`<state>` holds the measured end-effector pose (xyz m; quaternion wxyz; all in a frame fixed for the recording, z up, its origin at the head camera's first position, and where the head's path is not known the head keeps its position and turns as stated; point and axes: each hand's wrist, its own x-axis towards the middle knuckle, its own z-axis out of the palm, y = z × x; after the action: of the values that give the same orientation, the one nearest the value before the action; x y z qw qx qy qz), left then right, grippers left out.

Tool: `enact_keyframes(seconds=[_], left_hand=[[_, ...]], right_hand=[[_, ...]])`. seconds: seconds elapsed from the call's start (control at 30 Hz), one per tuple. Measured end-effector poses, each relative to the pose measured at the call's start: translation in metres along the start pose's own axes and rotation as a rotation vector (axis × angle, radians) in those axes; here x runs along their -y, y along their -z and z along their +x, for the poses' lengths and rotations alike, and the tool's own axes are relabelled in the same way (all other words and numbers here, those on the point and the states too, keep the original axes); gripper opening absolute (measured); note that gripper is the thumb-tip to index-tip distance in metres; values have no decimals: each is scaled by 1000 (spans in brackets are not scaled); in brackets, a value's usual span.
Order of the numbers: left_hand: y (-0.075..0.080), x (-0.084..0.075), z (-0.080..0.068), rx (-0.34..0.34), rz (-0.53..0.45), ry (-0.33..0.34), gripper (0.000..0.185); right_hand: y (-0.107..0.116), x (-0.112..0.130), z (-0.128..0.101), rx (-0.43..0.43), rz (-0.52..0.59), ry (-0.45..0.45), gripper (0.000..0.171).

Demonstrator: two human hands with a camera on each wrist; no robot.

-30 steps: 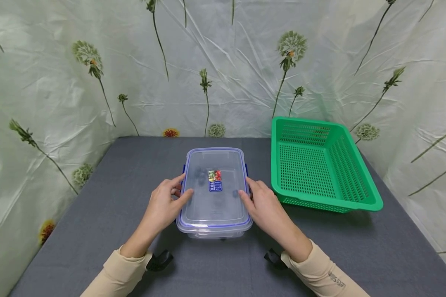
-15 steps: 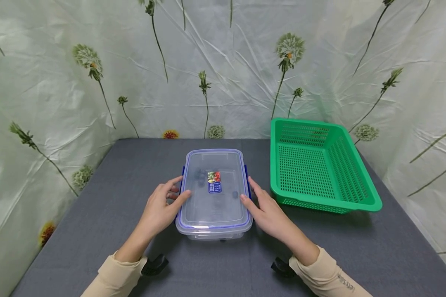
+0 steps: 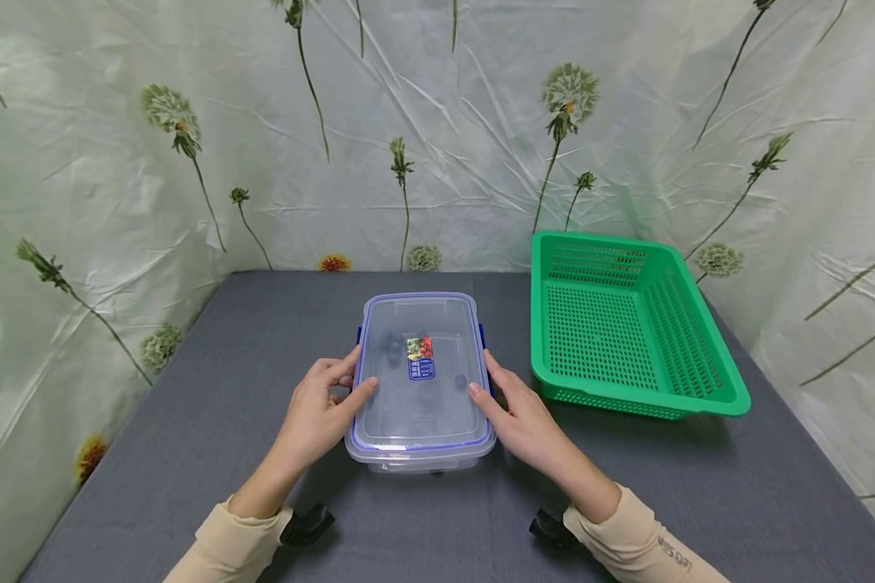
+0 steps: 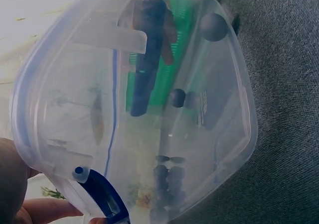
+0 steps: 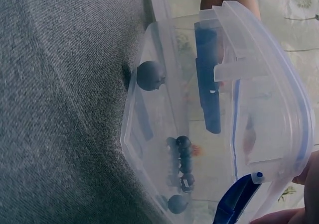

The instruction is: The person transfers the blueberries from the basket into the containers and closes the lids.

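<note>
A clear rectangular food container (image 3: 421,413) with a blue-edged lid and fruit sticker stands in the middle of the table. Dark round balls of differing sizes (image 5: 150,75) lie inside, seen through its wall. My left hand (image 3: 319,411) holds the left side, thumb on the lid's edge, fingers along the side. On the right side my right hand (image 3: 527,419) holds it likewise, thumb on the lid. A blue side latch (image 4: 104,196) slants out from the lid in the left wrist view; another latch (image 5: 234,201) does so in the right wrist view. Some fingertips are hidden.
A green perforated basket (image 3: 601,336) stands right of the container, close to the right hand. Dark grey cloth (image 3: 437,530) covers the table. A white sheet with printed flowers (image 3: 474,121) hangs behind and at both sides.
The left fingers loosened a little from the container's side, then came back to it. Both forearms have shifted slightly outward. The container stays in place.
</note>
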<state>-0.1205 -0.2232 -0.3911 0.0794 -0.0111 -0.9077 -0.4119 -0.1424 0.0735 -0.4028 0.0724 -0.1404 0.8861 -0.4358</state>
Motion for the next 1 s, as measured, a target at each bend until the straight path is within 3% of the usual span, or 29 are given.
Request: enact_keyframes(seconds=[0.17,0.3,0.43,0.57,0.7,0.87,1.0], left_hand=[[3,1,1,13,28,29,64],[3,5,-1,66,12,116,75],[1,14,-6,118,-120,269,90],[-4,21,-9,183,-341,366,81],[-8,24,-12,179,-465,379,68],[-8,21,-17,117,-445,323,74],[-8,16,-20,140,-429,258,86]], right_hand=[[2,0,3,-3,57,-19,73],[-1,-2,5,44,204,-113,84],[-3,-6,6,100,315,-207,88],[-3,-10,7,138,401,-233,84],[-6,-13,6,98,483,-249,82],[-11,-14,5,9,511,-226,85],[-13,-14,4,9,501,-132,86]])
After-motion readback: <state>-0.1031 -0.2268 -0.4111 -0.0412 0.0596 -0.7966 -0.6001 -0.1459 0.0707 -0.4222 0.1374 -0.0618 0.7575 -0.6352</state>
